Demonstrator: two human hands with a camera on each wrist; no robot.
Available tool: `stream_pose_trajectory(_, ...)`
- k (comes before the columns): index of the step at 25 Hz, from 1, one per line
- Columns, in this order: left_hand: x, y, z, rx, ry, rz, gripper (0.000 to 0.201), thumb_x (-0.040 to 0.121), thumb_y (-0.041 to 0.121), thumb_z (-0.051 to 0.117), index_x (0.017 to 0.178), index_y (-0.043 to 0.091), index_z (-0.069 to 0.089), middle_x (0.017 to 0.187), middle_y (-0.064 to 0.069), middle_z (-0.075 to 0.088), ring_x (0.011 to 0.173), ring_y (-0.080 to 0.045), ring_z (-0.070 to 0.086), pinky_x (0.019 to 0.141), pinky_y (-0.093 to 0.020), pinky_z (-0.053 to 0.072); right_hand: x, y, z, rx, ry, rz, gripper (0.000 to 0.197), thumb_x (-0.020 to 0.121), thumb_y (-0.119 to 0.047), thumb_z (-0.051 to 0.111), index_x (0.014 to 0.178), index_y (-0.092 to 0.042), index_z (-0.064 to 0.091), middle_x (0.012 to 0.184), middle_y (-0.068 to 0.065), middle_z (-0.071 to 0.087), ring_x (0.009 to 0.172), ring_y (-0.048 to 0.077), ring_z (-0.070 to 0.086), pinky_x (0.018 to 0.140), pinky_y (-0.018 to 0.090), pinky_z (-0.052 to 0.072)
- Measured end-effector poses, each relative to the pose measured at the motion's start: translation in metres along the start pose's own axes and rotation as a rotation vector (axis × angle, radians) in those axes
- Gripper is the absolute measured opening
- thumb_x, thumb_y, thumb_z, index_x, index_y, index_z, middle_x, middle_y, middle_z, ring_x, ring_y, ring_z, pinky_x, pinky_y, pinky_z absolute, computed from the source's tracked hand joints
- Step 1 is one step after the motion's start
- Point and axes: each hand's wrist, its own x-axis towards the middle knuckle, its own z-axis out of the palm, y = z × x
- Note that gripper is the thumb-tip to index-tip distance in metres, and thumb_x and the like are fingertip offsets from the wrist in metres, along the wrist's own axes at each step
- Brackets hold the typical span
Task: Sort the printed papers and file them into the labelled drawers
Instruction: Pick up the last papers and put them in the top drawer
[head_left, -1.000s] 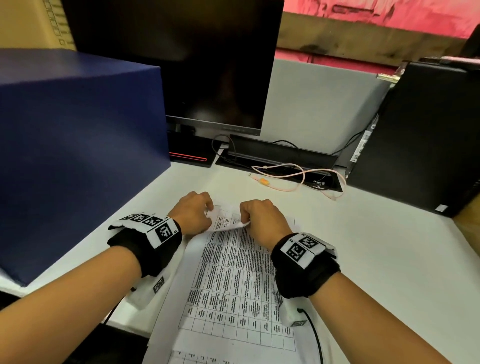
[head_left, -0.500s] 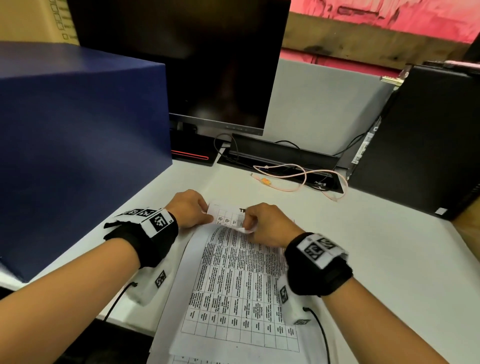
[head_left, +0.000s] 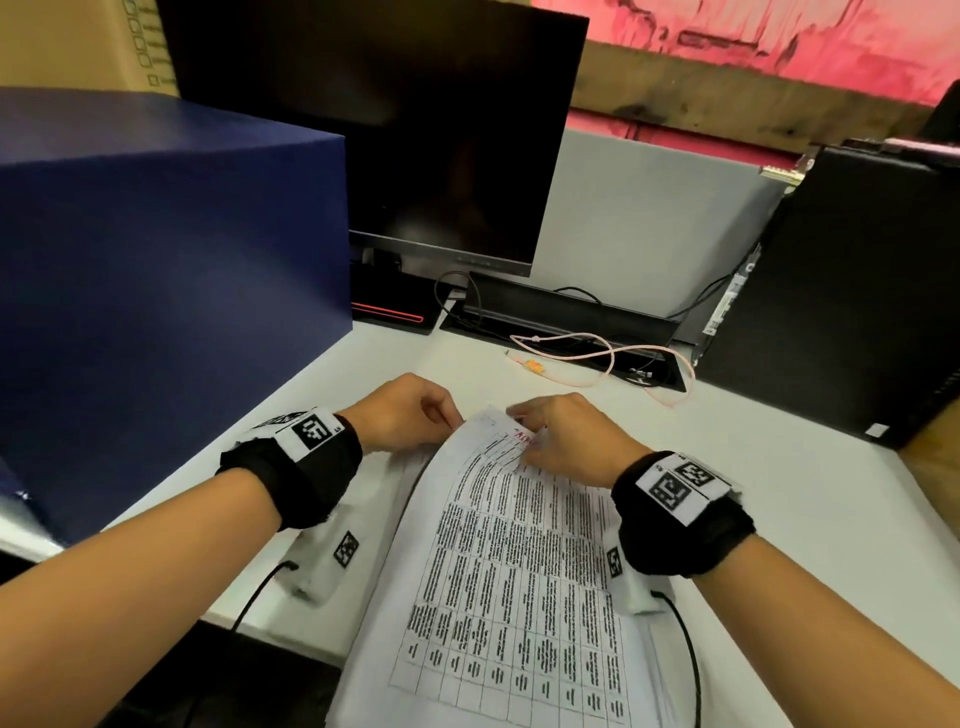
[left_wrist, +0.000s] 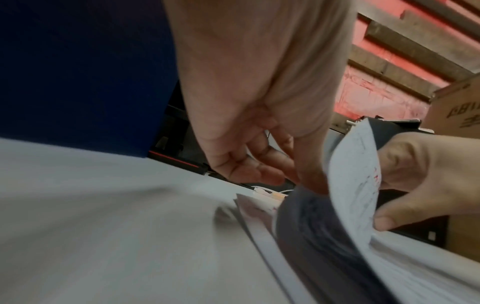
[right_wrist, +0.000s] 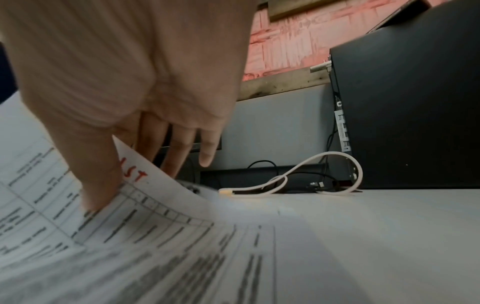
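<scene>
A stack of printed papers (head_left: 519, 597) with table grids lies on the white desk (head_left: 753, 493) in front of me. My right hand (head_left: 524, 431) pinches the far edge of the top sheet (right_wrist: 155, 216), thumb (right_wrist: 98, 195) on top and fingers beneath, and the sheet arches up off the stack. Red handwriting shows near that edge. My left hand (head_left: 447, 415) sits at the sheet's far left corner with fingers (left_wrist: 246, 172) loosely curled. Its thumb lies against the underside of the raised sheet (left_wrist: 355, 174). No labelled drawers are in view.
A large dark blue box (head_left: 156, 286) stands close on the left. Behind the papers are a black monitor (head_left: 389, 130), a black cable tray (head_left: 571, 312) and a loose pink cable (head_left: 597, 358). A black computer tower (head_left: 857, 286) stands at the right.
The far edge of the top sheet has risen off the stack in my right hand's pinch, and the red writing now shows. My left hand stayed at the corner.
</scene>
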Motion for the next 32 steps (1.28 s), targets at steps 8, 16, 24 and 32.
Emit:
stream_pose_trajectory(8, -0.012, -0.018, -0.021, 0.464, -0.066, -0.134, 0.061, 0.074, 0.035, 0.08, 0.129, 0.024, 0.055, 0.12, 0.005, 0.054, 0.099, -0.009, 0.052, 0.092, -0.021, 0.043, -0.037, 0.008, 0.002, 0.114, 0.132, -0.103, 0.034, 0.081, -0.011, 0.072, 0.101, -0.029, 0.051, 0.084, -0.011, 0.057, 0.08, 0.012, 0.056, 0.07, 0.03, 0.049)
stream_pose_trajectory(16, -0.013, -0.006, -0.01, 0.105, -0.174, -0.245, 0.046, 0.094, 0.051, 0.048, 0.093, 0.011, 0.071, 0.087, 0.002, 0.072, 0.071, -0.01, 0.06, 0.063, -0.019, 0.049, -0.04, 0.005, 0.014, 0.008, 0.193, -0.285, 0.019, 0.079, -0.004, 0.073, 0.079, -0.022, 0.075, 0.076, -0.012, 0.046, 0.073, 0.009, 0.047, 0.059, 0.021, 0.036)
stream_pose_trajectory(24, -0.018, 0.006, 0.003, 0.067, -0.272, -0.095, 0.007, 0.088, 0.008, 0.066, 0.094, 0.004, 0.066, 0.089, -0.014, 0.072, 0.072, -0.019, 0.064, 0.07, -0.028, 0.055, -0.028, 0.005, 0.014, 0.031, 0.171, -0.18, 0.011, 0.084, -0.018, 0.073, 0.095, -0.016, 0.073, 0.098, -0.009, 0.057, 0.094, 0.011, 0.053, 0.078, 0.029, 0.048)
stream_pose_trajectory(32, -0.034, 0.033, -0.005, -0.305, -0.099, -0.039, 0.033, 0.099, 0.041, 0.044, 0.097, 0.015, 0.064, 0.092, -0.002, 0.07, 0.085, -0.014, 0.066, 0.078, -0.027, 0.054, -0.016, -0.009, -0.012, 0.189, 0.12, -0.061, 0.022, 0.093, -0.027, 0.061, 0.099, -0.024, 0.041, 0.106, -0.001, 0.062, 0.095, 0.019, 0.061, 0.081, 0.04, 0.055)
